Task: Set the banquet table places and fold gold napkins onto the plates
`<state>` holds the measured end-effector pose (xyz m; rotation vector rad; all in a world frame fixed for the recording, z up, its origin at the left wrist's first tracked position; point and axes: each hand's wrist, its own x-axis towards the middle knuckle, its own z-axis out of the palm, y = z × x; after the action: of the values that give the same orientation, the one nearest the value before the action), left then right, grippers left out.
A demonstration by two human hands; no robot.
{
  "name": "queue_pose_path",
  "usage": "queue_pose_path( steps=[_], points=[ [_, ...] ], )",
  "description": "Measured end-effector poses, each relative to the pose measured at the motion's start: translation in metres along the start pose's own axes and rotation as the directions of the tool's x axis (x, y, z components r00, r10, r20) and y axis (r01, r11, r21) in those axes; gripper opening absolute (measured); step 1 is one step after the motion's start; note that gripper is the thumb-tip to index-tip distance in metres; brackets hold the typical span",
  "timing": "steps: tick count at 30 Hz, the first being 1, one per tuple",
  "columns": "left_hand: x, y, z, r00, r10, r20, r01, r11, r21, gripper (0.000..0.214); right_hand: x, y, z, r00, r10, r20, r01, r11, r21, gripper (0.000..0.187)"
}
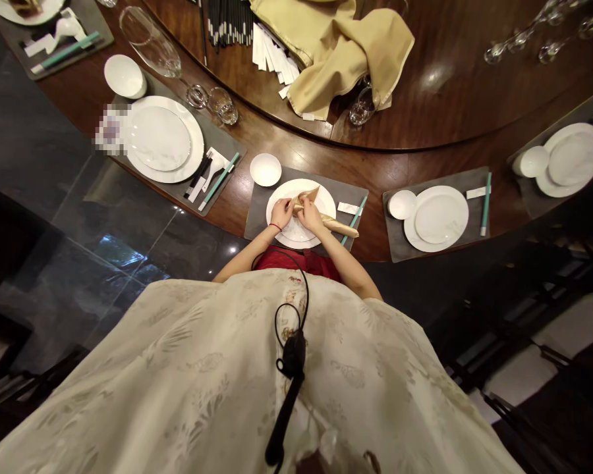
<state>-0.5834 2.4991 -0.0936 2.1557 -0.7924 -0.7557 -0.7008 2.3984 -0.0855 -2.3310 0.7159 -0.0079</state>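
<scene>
A beige cloth napkin [340, 227], partly folded into a long pointed shape, lies across a white plate [326, 197] on a grey placemat [257, 217] straight ahead of me. My left hand [281, 214] pinches the napkin near the plate's left side, fingers closed on the cloth. My right hand [310, 215] presses and grips the napkin at the plate's middle. The napkin's rolled end sticks out to the right over the plate's rim. A small white bowl [265, 169] sits just behind the plate on the left.
A teal chopstick [354, 220] and a white rest [348, 208] lie right of the plate. Similar place settings [435, 218] [164, 139] flank it on the round wooden table. A pile of beige napkins [336, 46], glasses [222, 105] and black chopsticks [227, 23] sit on the inner turntable.
</scene>
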Motion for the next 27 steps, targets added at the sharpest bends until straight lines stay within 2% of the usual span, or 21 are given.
queue_pose_path(
  steps=[2, 5, 7, 12, 15, 18, 20, 23, 27],
  points=[
    [0.002, 0.001, 0.001, 1.0, -0.02, 0.008, 0.02, 1.0, 0.002, 0.028, -0.003, 0.0, -0.005, 0.999, -0.036, -0.007, 0.036, 0.998, -0.057, 0.041],
    [0.008, 0.001, 0.003, 0.998, -0.058, 0.001, 0.058, 0.998, -0.004, 0.028, -0.011, -0.002, -0.01, 0.99, -0.134, 0.052, 0.14, 0.98, -0.138, 0.036],
    [0.012, 0.001, 0.003, 0.998, -0.067, 0.006, 0.067, 0.998, -0.003, 0.028, -0.014, -0.003, -0.011, 0.986, -0.146, 0.084, 0.158, 0.976, -0.151, 0.033],
    [0.012, 0.008, -0.004, 1.0, -0.025, 0.011, 0.025, 1.0, -0.002, 0.03, -0.002, 0.006, -0.007, 0.996, -0.073, 0.052, 0.076, 0.995, -0.064, 0.039],
    [0.01, 0.016, -0.012, 0.992, 0.123, 0.018, -0.123, 0.992, 0.036, 0.031, 0.01, 0.014, -0.01, 0.999, -0.02, 0.028, 0.02, 1.0, -0.003, 0.04],
    [0.011, 0.023, -0.015, 0.925, 0.324, 0.198, -0.336, 0.941, 0.029, 0.037, 0.013, 0.016, -0.019, 1.0, 0.0, -0.026, -0.001, 1.0, -0.028, 0.038],
    [0.014, 0.025, -0.012, 0.867, 0.393, 0.307, -0.412, 0.911, -0.002, 0.039, 0.009, 0.015, -0.025, 0.997, 0.024, -0.08, -0.028, 0.999, -0.043, 0.039],
    [0.023, 0.031, -0.007, 0.806, 0.417, 0.421, -0.479, 0.876, 0.051, 0.044, -0.008, 0.012, -0.032, 0.981, 0.069, -0.179, -0.071, 0.997, -0.004, 0.041],
    [0.033, 0.052, -0.009, 0.714, 0.359, 0.601, -0.601, 0.755, 0.263, 0.049, -0.041, 0.007, -0.039, 0.929, 0.128, -0.346, -0.106, 0.991, 0.083, 0.038]
  ],
)
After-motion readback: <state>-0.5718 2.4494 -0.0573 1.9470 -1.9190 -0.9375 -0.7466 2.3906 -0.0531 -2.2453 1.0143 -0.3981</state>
